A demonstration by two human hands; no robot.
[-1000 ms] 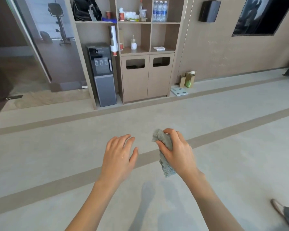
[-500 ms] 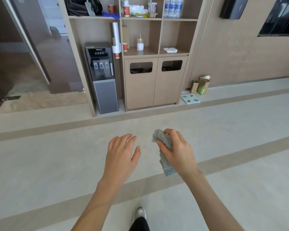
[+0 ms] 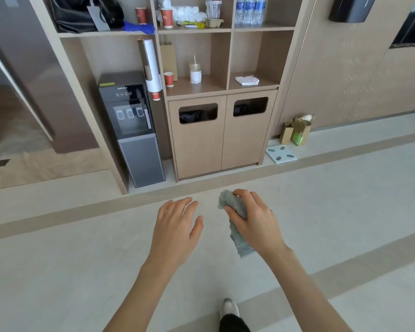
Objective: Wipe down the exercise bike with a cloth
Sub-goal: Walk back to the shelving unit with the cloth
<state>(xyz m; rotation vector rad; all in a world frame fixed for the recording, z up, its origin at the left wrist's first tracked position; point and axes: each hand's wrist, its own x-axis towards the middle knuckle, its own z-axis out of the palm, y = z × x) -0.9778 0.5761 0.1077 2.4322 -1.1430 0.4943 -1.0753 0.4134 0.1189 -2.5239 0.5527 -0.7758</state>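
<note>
The pale floor (image 3: 82,259) filled most of the view. A wooden shelf unit (image 3: 249,140) stood ahead of us, with a grey water dispenser (image 3: 139,149) in its left bay. We held both hands above the floor. Our left hand (image 3: 175,233) was empty, its fingers straight and slightly spread. Our right hand (image 3: 256,224) gripped the grey cloth (image 3: 233,202), with fingers and thumb curled around its bunched top, and the lower end hung free.

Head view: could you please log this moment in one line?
right hand: grips cloth | left hand: open, empty | bike: not in view
</note>
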